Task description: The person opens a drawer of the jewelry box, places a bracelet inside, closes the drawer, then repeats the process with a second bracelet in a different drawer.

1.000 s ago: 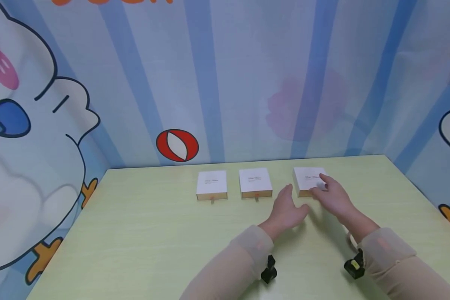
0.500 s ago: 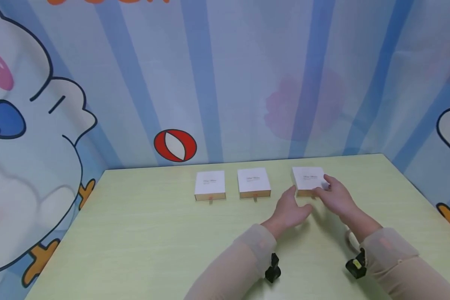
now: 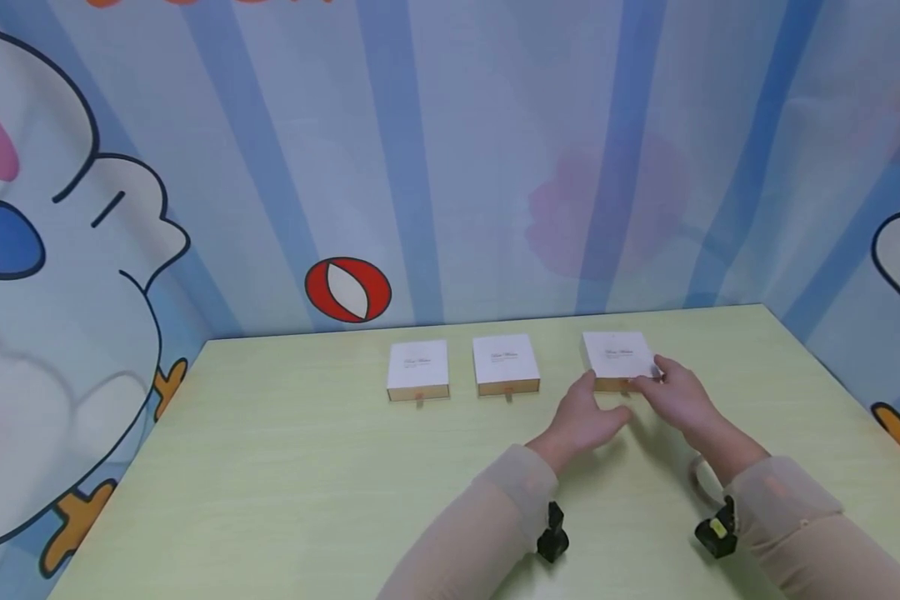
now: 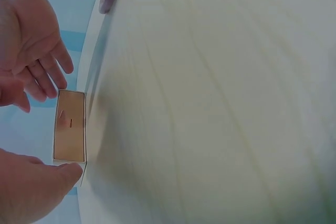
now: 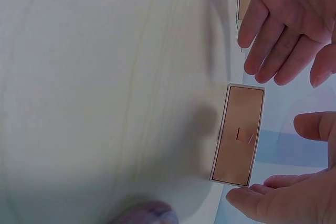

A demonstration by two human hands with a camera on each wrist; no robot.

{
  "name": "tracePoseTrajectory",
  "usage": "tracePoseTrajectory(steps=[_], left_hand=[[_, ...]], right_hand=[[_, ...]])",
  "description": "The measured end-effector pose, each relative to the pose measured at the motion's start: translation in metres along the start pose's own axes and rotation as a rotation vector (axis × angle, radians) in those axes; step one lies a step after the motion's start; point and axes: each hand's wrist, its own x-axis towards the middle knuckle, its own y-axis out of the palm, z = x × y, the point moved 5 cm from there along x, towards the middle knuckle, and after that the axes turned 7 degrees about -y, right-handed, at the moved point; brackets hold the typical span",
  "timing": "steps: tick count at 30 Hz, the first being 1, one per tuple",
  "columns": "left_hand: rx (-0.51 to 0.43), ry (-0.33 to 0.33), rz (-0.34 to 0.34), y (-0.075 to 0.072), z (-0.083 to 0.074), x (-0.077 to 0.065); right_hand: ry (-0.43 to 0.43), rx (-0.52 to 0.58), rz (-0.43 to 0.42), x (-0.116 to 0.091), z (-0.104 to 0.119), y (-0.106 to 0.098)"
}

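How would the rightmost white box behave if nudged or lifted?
The rightmost box would probably slide rather than tip, being broad and low. Its crisp, straight edges suggest stiff walls. Its front tab hints at a drawer that might slip out if tilted.

A shallow white-topped box (image 3: 617,353), tan-fronted with a small tab, lies flat and closed near the tabletop's (image 3: 270,467) far edge, dark lettering on top.
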Motion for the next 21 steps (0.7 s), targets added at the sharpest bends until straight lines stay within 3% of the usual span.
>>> tracePoseTrajectory(steps=[21], left_hand=[[0.038, -0.005, 0.028, 0.002, -0.0011, 0.0009]], right_hand=[[0.056, 0.066, 0.041, -0.0012, -0.0029, 0.0035]])
